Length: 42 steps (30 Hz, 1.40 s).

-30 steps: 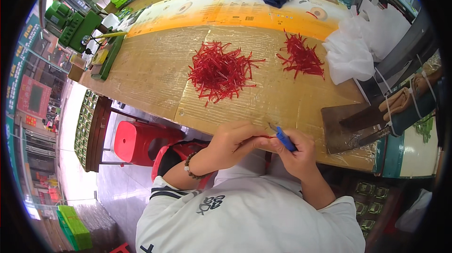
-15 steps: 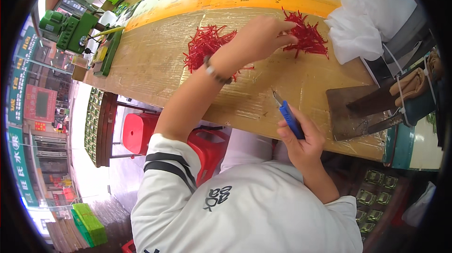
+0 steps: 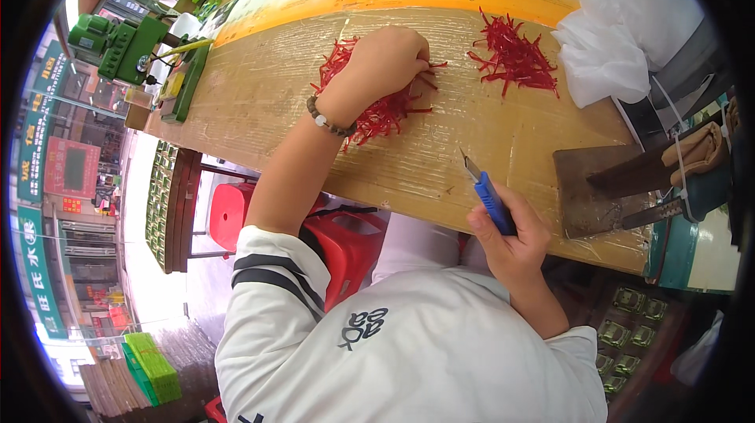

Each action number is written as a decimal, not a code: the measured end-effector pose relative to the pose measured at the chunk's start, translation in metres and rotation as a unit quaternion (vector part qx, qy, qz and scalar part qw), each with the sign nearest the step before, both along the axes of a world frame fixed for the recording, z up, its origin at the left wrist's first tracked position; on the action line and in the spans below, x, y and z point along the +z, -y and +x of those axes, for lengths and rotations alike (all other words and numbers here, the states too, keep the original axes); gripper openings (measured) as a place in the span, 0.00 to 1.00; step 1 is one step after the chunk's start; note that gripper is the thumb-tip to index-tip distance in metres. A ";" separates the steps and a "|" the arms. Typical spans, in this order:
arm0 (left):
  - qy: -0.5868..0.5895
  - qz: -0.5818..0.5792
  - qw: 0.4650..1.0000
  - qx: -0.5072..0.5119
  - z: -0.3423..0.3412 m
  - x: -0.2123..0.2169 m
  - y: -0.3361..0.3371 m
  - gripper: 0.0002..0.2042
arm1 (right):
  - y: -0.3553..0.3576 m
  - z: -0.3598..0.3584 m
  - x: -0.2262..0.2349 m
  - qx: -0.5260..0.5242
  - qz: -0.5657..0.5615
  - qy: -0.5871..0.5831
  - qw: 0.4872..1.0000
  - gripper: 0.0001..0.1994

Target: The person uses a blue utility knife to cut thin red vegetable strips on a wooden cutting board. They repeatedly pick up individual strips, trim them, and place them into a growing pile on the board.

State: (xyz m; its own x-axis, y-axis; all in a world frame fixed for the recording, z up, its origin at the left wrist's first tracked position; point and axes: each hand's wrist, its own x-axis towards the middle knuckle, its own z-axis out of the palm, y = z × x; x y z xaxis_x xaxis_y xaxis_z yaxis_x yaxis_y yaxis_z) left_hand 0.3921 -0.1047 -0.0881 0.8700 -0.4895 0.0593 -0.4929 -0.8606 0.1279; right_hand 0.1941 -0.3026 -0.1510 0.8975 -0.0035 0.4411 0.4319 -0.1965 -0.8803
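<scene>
My left hand (image 3: 383, 65) is over the left pile of thin red plastic-looking strips (image 3: 379, 120), its fingers curled down among the pieces. A few red strips stick out by the fingertips; whether one is pinched there is hidden. Farther right lies a second pile of red strips (image 3: 517, 57), apart from both hands. Close to the table's near edge, my right hand (image 3: 521, 246) grips a blue box cutter (image 3: 495, 204). Its blade is out and points up and to the left, above the tabletop.
The table (image 3: 275, 100) is covered in clear film. A yellow and white printed sheet (image 3: 314, 0) runs along its far side. At left stands a green machine (image 3: 126, 53), at right white plastic bags (image 3: 598, 53) and a dark metal tool with a plate (image 3: 582, 187). Red stools (image 3: 354, 250) stand below.
My left hand has moved left from the right pile to the left pile, and its fingers have curled in. The right hand still holds the box cutter in nearly the same place.
</scene>
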 end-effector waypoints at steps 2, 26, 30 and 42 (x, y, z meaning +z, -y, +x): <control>0.035 0.020 0.999 -0.026 -0.001 -0.001 -0.002 0.07 | 0.000 0.000 0.001 -0.003 -0.009 0.009 1.000 0.18; -0.003 -0.393 0.915 0.094 -0.161 -0.046 -0.008 0.06 | -0.002 -0.004 0.016 -0.031 -0.284 0.073 0.956 0.22; 0.029 -0.392 0.917 0.070 -0.155 -0.049 -0.009 0.06 | -0.011 -0.006 0.012 -0.060 -0.356 0.059 0.931 0.21; 0.058 -0.359 0.927 0.096 -0.157 -0.048 -0.005 0.04 | -0.015 -0.001 0.014 -0.043 -0.372 0.051 0.926 0.20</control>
State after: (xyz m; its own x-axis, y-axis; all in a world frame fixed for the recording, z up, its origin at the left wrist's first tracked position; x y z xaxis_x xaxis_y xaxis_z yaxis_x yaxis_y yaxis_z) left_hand 0.2354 -0.0999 -0.1361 0.9047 -0.1246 0.4075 -0.3853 -0.6475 0.6575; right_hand 0.1929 -0.2878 -0.1365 0.8614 0.2659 0.4328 0.4599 -0.7699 -0.4423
